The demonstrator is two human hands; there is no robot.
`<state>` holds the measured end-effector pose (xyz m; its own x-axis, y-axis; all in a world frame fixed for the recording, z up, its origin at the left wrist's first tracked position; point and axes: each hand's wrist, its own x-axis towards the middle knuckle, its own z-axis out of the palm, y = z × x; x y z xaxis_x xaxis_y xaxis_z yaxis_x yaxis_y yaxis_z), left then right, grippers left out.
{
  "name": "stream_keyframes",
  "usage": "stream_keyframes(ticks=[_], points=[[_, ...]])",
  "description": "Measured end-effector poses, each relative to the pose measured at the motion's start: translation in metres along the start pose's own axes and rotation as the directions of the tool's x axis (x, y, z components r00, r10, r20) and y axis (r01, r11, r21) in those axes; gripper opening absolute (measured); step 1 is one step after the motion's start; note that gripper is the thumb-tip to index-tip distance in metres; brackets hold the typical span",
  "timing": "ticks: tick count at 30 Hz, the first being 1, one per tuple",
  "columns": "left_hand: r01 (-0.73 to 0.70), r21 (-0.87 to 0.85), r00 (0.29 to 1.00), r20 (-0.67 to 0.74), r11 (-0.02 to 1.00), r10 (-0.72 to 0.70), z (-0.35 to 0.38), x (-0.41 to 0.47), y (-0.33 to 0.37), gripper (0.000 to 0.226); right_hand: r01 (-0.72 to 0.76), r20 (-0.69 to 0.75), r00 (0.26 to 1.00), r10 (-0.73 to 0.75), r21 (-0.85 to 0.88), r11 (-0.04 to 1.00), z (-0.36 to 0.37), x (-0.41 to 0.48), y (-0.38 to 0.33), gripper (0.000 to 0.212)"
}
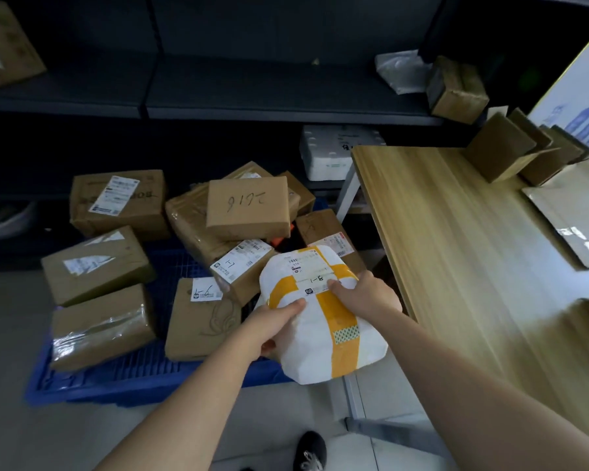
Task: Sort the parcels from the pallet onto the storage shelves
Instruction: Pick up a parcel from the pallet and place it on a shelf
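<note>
The white-and-yellow parcel [320, 321] carries a label handwritten "1-8". On the blue pallet [116, 379], the middle box [242, 266] has a label marked "1-7", and the front box [198, 321] near the pallet's front edge is marked "1-6". The top box [249, 205] shows an upside-down handwritten number ending "16".

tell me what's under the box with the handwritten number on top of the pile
A tape-wrapped brown box shows under its left side, and something orange peeks out below its right corner. Whatever else carries it is covered by the box itself.
</note>
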<state>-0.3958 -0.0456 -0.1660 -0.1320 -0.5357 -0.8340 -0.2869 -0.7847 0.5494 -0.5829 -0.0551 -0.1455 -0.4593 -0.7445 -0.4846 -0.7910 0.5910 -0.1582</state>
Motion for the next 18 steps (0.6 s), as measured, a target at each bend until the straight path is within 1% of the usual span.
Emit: stream_keyframes(ticks=[4,10,13,15,18], points=[[-0.041,0.009,0.999,-0.017,0.999,0.041,-0.007,-0.025,-0.016,0.073,0.016,-0.008,1.0,-0.016,0.032,0.999,0.008,-0.029,0.006,0.084],[-0.118,-0.072,0.991,-0.068,0.99,0.113,-0.008,-0.06,-0.052,0.062,0.114,-0.076,0.991,-0.106,0.112,0.987,0.021,-0.075,0.017,0.081],[-0.162,-0.094,0.98,-0.135,0.982,0.148,-0.008,-0.087,-0.077,0.061,0.199,-0.114,0.977,-0.181,0.175,0.964,0.029,-0.102,0.027,0.08],[-0.213,-0.124,0.963,-0.194,0.969,0.186,-0.009,-0.105,-0.096,0.059,0.28,-0.139,0.957,-0.255,0.201,0.939,0.033,-0.122,0.033,0.075],[-0.337,-0.141,0.898,-0.347,0.931,0.272,-0.01,-0.135,-0.124,0.046,0.393,-0.118,0.92,-0.375,0.282,0.875,0.042,-0.153,0.038,0.068]])
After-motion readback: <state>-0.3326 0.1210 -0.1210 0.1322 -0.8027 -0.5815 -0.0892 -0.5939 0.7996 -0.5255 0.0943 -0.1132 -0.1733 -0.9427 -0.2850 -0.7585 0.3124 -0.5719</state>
